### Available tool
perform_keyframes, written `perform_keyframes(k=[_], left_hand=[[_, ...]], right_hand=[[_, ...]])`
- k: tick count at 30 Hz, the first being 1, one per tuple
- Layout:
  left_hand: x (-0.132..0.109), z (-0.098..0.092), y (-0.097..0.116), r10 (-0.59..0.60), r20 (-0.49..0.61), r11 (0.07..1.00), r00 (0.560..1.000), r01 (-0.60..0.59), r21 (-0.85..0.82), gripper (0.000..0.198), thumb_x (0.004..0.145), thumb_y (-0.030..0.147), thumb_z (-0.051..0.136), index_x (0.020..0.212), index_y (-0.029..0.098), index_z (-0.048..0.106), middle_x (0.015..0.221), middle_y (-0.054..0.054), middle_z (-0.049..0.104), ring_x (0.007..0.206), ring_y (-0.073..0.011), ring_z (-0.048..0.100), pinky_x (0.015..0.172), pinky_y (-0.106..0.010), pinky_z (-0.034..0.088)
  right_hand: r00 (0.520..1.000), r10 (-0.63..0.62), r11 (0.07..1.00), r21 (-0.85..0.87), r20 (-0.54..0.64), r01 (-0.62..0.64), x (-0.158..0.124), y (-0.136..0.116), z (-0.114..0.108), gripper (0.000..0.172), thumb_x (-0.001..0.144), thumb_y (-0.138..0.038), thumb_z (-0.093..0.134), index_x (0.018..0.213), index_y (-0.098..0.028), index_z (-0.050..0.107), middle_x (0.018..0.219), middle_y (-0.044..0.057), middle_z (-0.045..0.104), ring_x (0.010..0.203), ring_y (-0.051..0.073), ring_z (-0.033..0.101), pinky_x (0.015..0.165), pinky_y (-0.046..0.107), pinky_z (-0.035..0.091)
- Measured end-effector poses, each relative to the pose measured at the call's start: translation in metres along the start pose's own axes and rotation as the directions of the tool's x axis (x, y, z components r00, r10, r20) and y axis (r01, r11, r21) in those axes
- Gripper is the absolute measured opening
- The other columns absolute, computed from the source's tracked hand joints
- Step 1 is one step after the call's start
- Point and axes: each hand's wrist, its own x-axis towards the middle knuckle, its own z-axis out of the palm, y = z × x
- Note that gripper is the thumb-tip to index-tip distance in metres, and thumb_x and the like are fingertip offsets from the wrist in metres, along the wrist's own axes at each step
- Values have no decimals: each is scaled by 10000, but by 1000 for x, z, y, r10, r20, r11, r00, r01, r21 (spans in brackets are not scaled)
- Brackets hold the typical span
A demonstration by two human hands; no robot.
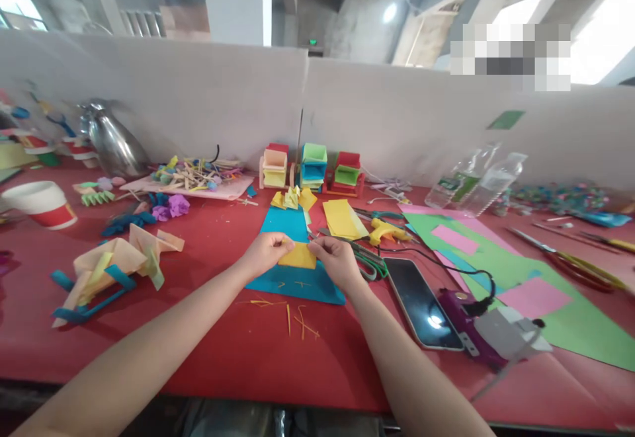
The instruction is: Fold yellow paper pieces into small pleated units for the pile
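Paper [298, 257] looks yellow, flat, roughly rectangular.

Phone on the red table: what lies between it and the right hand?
In the head view, green-handled tools lie between the right hand and the phone.

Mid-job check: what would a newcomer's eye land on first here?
Probably the middle, where the left hand and right hand pinch a small yellow paper over blue paper. Next, perhaps, the three colourful paper stacks at the back, before the white partition, and the shiny metal jug at back left.
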Motion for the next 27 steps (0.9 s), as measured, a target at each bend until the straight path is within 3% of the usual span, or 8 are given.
perform_keyframes(k=[6, 11, 15, 20, 27], left_hand=[[19, 7, 6, 2, 21, 999, 1000, -1, -48, 219, 567, 337, 706, 528, 134, 634, 471, 9, 557, 481, -135, 513, 449, -213, 377], [27, 21, -5, -43, -223, 973, 974, -10, -231, 274, 661, 412, 615, 720, 151, 674, 639, -29, 655, 639, -177, 606, 534, -240, 455], [23, 19, -16, -171, -353, 925, 920, 26, -380, 335, 673, 432, 605, 805, 130, 660, 668, -64, 668, 569, -156, 604, 502, -247, 456], [20, 16, -22, -234, -397, 887, 887, 28, -460, 319, 598, 413, 682, 731, 124, 656, 596, -39, 641, 499, -128, 563, 470, -236, 437], [21, 23, -23, -231, -420, 871, 877, -6, -492, 318, 552, 400, 720, 720, 134, 676, 549, -4, 617, 502, -130, 550, 471, -234, 417]], right_hand=[[998, -17, 999, 41, -53, 19, 6, -7, -9, 281, 611, -416, 673, 578, -151, 585, 555, -25, 538, 583, 124, 474, 581, 236, 377], [990, 100, 978, 193, -104, -79, 25, -7, -1, 352, 661, -492, 610, 754, -153, 602, 650, 23, 609, 552, 120, 529, 530, 238, 418], [983, 182, 945, 283, -38, -164, 33, -7, 17, 368, 579, -485, 690, 672, -141, 597, 606, 26, 604, 486, 91, 512, 485, 223, 412], [979, 200, 913, 372, -46, -169, 29, 2, 38, 382, 527, -468, 731, 525, -152, 516, 449, -23, 525, 418, 67, 450, 458, 212, 373], [976, 197, 888, 439, -95, -137, 26, 7, 37, 363, 524, -437, 741, 508, -158, 509, 406, -44, 503, 399, 59, 421, 439, 207, 341]])
